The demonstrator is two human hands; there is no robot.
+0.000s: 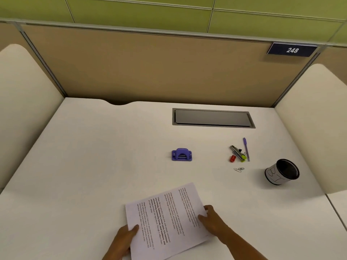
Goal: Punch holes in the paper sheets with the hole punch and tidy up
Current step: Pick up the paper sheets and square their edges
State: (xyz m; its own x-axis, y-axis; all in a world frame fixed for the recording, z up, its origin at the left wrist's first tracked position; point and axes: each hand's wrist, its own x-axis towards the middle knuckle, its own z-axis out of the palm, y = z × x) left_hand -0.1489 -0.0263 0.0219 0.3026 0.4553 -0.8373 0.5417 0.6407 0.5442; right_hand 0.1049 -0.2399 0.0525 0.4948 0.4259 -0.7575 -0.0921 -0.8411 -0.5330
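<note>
Printed paper sheets (167, 220) are held at the near edge of the white desk, turned sideways with the text running away from me. My left hand (124, 235) grips their left edge, thumb on top. My right hand (212, 220) grips the right edge, thumb on the page. A small purple hole punch (181, 155) stands on the desk beyond the sheets, apart from both hands.
To the right lie a purple pen (246, 149), a cluster of binder clips and small red and green items (238, 155), and paper clips (238, 169). A black mesh pen cup (282, 172) stands far right. A grey cable hatch (213, 118) sits at the back. Partition walls enclose the desk.
</note>
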